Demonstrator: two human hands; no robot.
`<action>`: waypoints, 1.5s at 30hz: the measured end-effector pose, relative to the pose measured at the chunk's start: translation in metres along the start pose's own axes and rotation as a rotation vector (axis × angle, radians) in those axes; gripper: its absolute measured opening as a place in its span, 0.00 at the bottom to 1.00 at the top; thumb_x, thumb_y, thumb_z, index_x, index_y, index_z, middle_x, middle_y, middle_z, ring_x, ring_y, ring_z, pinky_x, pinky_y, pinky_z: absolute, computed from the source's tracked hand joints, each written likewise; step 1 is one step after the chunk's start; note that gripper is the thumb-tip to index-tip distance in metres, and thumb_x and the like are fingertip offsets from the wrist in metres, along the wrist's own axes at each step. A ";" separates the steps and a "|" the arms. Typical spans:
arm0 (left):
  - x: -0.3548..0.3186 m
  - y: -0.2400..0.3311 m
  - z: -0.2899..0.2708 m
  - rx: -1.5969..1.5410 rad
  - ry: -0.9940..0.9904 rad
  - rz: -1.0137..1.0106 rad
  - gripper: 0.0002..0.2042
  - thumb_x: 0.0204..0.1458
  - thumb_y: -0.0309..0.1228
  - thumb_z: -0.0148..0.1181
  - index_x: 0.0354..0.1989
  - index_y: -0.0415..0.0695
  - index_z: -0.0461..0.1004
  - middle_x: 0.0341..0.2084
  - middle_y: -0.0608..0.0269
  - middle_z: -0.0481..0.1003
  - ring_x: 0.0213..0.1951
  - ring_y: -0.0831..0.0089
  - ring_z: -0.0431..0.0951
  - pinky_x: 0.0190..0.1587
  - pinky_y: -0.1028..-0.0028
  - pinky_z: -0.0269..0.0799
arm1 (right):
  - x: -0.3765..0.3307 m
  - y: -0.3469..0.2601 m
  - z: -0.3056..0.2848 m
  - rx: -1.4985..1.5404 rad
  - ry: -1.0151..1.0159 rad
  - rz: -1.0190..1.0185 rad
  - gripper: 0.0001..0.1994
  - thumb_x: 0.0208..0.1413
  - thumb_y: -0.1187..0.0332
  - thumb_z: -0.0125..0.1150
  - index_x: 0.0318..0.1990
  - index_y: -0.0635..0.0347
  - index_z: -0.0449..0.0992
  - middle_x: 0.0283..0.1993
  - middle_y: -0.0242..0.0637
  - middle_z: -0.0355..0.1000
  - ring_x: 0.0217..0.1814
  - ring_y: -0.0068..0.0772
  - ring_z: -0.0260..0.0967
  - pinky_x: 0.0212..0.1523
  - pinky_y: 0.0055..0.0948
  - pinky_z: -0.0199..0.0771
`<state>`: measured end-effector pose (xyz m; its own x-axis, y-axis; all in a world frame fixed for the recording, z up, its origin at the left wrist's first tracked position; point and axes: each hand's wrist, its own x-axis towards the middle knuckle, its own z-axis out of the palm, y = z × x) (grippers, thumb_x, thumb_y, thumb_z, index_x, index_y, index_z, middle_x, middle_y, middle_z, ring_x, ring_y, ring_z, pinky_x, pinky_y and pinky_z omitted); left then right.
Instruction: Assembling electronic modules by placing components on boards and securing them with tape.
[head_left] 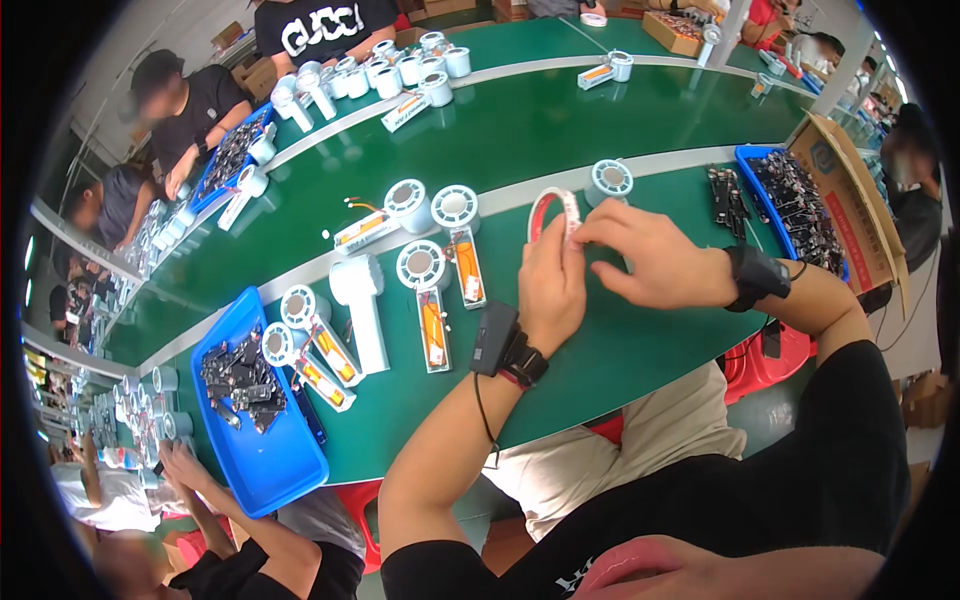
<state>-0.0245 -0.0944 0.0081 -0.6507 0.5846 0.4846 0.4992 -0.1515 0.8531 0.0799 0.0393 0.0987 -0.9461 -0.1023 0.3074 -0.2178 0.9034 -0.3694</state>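
A roll of tape [545, 208], white outside with a red inner ring, stands on edge in my left hand [553, 290]. That hand is closed on its near side. My right hand [655, 245] reaches across from the right, its curled fingertips at the roll's right edge; a tape end there is too small to make out. Just beyond my right hand is a light blue round fan head [611, 180]. Left of my left hand lie opened handheld fans, one [432, 330] with an orange-wrapped part in its handle, another [467, 265] beside it. A closed fan [360, 310] lies farther left.
A blue tray [265, 470] of small black parts sits at the left, and another blue tray [768, 165] at the right beside a cardboard box [850, 190]. Loose black parts [728, 200] lie nearby. Beyond a rail runs a green belt [500, 125]. Other people work around the line.
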 end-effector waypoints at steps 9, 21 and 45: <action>0.007 0.007 0.006 -0.057 0.035 0.160 0.10 0.63 0.28 0.46 0.47 0.38 0.72 0.34 0.46 0.77 0.37 0.43 0.75 0.42 0.51 0.67 | -0.014 0.013 0.009 0.132 0.053 0.128 0.29 0.47 0.83 0.61 0.60 0.60 0.69 0.53 0.41 0.68 0.47 0.36 0.70 0.39 0.26 0.70; 0.004 -0.004 0.002 -0.027 -0.004 0.167 0.13 0.63 0.29 0.48 0.53 0.39 0.72 0.40 0.49 0.78 0.42 0.47 0.75 0.49 0.58 0.65 | -0.012 0.010 0.013 0.060 0.025 0.124 0.36 0.47 0.84 0.61 0.68 0.61 0.64 0.56 0.44 0.67 0.46 0.36 0.71 0.37 0.26 0.69; 0.004 -0.006 -0.003 -0.057 -0.081 0.045 0.13 0.63 0.29 0.50 0.52 0.39 0.75 0.38 0.50 0.80 0.41 0.51 0.77 0.51 0.59 0.68 | 0.003 0.024 0.005 0.067 0.201 -0.193 0.13 0.45 0.80 0.72 0.38 0.62 0.76 0.46 0.40 0.75 0.43 0.39 0.75 0.38 0.30 0.75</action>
<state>-0.0314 -0.0939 0.0055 -0.5787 0.6386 0.5073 0.4918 -0.2229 0.8417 0.0710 0.0584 0.0863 -0.8204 -0.1796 0.5428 -0.4111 0.8451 -0.3418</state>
